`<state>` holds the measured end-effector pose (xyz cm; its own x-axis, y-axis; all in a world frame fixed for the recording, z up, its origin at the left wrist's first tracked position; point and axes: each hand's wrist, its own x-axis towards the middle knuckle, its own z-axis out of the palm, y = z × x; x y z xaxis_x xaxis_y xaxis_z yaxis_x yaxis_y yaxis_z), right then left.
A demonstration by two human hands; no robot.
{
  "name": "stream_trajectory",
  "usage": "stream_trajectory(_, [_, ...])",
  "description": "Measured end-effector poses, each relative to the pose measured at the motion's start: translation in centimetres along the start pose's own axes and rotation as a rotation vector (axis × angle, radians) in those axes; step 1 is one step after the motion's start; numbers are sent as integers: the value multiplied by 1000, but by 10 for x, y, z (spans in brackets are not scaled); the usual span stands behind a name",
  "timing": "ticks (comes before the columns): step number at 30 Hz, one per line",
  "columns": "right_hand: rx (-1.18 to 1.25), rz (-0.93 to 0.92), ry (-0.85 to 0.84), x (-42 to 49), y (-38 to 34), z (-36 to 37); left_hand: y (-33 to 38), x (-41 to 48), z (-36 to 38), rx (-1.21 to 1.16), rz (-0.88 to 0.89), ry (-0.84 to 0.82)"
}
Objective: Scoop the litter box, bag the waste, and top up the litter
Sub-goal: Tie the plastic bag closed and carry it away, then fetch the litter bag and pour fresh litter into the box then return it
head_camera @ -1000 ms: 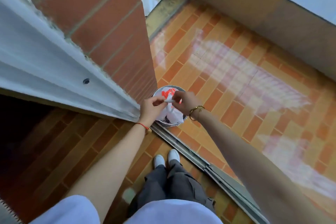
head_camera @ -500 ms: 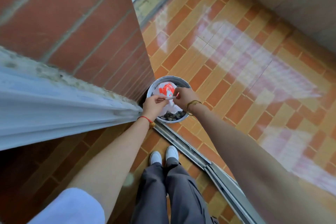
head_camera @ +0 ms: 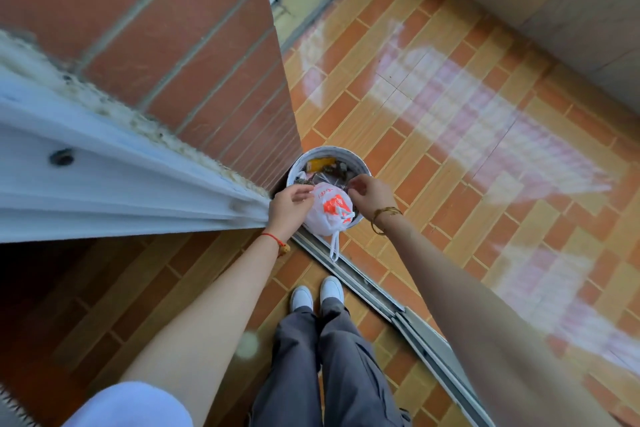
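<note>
Waste bag [head_camera: 329, 213], one, over one bucket [head_camera: 328, 150], pinched by left hand [head_camera: 289, 207] and right hand [head_camera: 373, 194] fingers.

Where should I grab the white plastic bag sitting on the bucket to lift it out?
Take the handle loop hanging from the bag over the near rim of the bucket, coming from your side. It dangles free toward your feet, while the body looks full and rounded, probably harder to pinch.

The person wears a white short sleeve [head_camera: 131, 406], a red string bracelet [head_camera: 273, 239] by the left hand [head_camera: 289, 210], a gold bangle [head_camera: 384, 215] by the right hand [head_camera: 372, 196], loose grey trousers [head_camera: 325, 364] and white shoes [head_camera: 331, 289].
</note>
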<state>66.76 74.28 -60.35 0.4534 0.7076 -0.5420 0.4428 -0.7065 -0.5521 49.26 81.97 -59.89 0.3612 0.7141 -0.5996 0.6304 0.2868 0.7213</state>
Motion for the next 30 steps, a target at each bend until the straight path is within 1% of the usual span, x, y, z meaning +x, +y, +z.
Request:
stream_trajectory(6, [118, -58, 128, -55, -36, -40, 49, -52, -34, -11, 131, 45])
stream_trajectory(13, [129, -145, 254, -119, -58, -76, 84, -112, -59, 96, 274, 63])
stream_trajectory(16, [81, -186, 286, -147, -63, -90, 93, -135, -63, 187, 342, 46])
stream_trajectory(20, [-41, -248, 308, -179, -64, -106, 107, -159, -67, 327, 486, 43])
stream_trajectory(25, [-128, -237, 339, -211, -61, -117, 128, -186, -66, 410, 615, 32])
stream_trajectory(30, [-144, -200, 427, -246, -65, -117, 141, -202, -68, 507, 721, -12])
